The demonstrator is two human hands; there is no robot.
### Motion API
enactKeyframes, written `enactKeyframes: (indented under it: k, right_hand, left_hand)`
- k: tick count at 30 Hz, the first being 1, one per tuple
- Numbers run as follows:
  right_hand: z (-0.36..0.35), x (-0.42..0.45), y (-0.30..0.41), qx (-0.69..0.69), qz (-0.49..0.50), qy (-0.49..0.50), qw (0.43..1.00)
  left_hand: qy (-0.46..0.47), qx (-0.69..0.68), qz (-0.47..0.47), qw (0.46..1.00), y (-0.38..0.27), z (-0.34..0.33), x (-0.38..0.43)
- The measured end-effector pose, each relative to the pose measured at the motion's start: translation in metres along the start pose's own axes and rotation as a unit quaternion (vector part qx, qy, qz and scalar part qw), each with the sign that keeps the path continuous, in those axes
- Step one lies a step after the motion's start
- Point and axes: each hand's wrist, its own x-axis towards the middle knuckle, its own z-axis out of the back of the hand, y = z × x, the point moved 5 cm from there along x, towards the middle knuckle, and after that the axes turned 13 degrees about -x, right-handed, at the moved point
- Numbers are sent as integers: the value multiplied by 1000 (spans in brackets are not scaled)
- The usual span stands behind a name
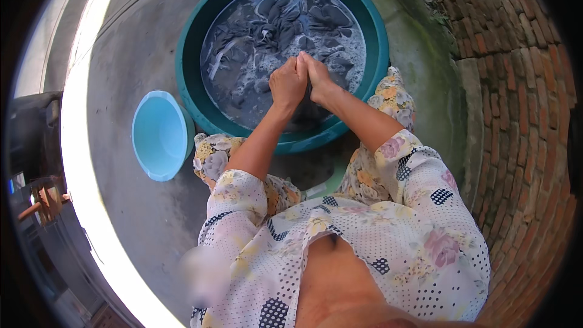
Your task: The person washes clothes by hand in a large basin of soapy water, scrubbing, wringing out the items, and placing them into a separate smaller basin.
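Observation:
A large round teal plastic tub (pixel 186 95) stands before me, with dark cloth (pixel 278 18) soaking in murky, sudsy water. Above its near half, my left hand (pixel 288 83) and my right hand (pixel 318 76) meet at the fingers and thumbs. Both hands are curled. Dark material shows just below and between them, but whether they grip it is not plain. White foam (pixel 350 52) floats mostly on the right side of the water. A light strip of cloth or trim (pixel 221 59) shows at the left of the soaking pile.
A light blue plastic basin (pixel 159 136) sits tilted on the concrete floor (pixel 123 182), left of the tub. My knees in floral trousers flank the tub's near rim. On the right rises a brick wall (pixel 519 114), with greenish, damp-looking ground beside it. Bright sunlight falls along the left.

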Motion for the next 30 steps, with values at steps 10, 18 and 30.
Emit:
enactKeyframes:
  k: [10,18,30]
  right_hand:
    - [-9,-11,-9,-15,-19,-40,999]
    - [20,13,-4,-57,-27,-30,998]
    - [0,-12,13,-284,124,77,948]
  left_hand:
    - [-26,0,34,999,22,7,7]
    - [73,22,-137,988,-46,-14,-27]
    - [25,59,28,998,36,5,6]
